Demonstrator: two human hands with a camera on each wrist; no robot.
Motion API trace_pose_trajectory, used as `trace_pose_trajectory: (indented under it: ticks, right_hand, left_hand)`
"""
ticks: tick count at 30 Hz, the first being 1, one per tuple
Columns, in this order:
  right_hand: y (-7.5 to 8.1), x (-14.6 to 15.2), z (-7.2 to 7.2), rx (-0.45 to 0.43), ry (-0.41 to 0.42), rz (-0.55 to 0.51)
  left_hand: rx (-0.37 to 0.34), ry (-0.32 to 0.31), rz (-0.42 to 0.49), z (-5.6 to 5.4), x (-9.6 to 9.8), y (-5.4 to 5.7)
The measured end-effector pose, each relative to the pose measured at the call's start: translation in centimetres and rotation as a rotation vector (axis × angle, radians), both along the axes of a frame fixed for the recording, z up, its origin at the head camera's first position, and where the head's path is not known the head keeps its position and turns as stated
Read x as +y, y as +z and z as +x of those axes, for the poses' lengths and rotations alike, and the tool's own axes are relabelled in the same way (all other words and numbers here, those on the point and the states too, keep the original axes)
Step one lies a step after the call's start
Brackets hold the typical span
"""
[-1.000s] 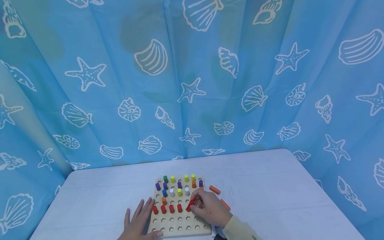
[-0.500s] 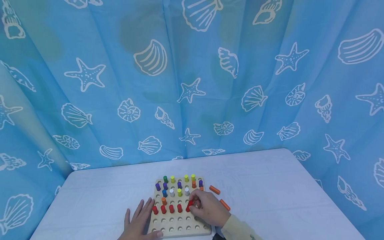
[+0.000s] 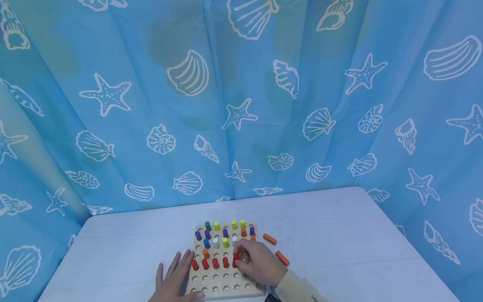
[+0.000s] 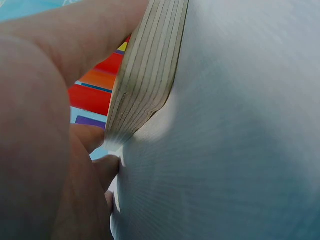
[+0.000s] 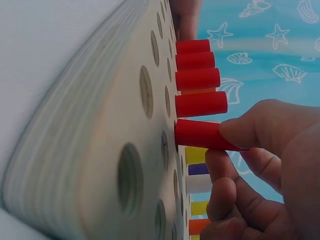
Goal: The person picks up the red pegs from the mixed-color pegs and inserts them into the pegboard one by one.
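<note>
My right hand (image 3: 260, 262) pinches a red peg (image 5: 200, 134) between thumb and fingers. In the right wrist view the peg's lower end is at a hole of the wooden pegboard (image 3: 221, 283), with the peg leaning slightly. It stands at the right end of a row of several red pegs (image 3: 215, 263). At the board's left side lies my left hand (image 3: 175, 281), fingers spread along the edge and thumb over the near left corner. The left wrist view has the board's layered edge (image 4: 145, 75) beside that hand.
Purple, yellow, white, blue, green and orange pegs stand in the board's far rows. Two orange pegs lie on the white table (image 3: 332, 247) right of the board, one (image 3: 269, 239) farther back, the other (image 3: 281, 258) nearer. A blue shell-patterned curtain (image 3: 241, 126) hangs behind.
My right hand has shifted slightly left with the red peg, which now stands more upright than a second ago. The left hand keeps its place on the board.
</note>
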State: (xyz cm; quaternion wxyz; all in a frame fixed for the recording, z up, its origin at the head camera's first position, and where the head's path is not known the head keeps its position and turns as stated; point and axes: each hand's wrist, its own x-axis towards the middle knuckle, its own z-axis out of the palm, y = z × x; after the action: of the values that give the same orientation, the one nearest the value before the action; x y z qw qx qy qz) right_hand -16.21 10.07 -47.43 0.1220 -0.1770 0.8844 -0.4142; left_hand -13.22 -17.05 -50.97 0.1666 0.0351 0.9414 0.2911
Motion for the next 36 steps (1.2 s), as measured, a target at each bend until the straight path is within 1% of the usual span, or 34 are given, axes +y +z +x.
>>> trace_pose_trajectory:
  ticks: [10,18,28,36]
  right_hand:
    - [0.30,0.26,0.01,0.037,0.025,0.009]
    - [-0.11,0.25,-0.26,0.030,0.040,0.038]
    - [-0.33,0.17,-0.08,0.070,0.064,0.039]
    - [-0.36,0.16,0.05,0.056,0.058,0.037]
  left_hand:
    - [-0.006,0.001,0.019,0.00,-0.05,0.10]
    - [0.012,-0.007,0.021,0.12,-0.11,0.08]
    - [0.031,-0.014,0.005,0.02,-0.10,-0.14]
    - [0.030,-0.010,0.000,0.05,-0.09,-0.16]
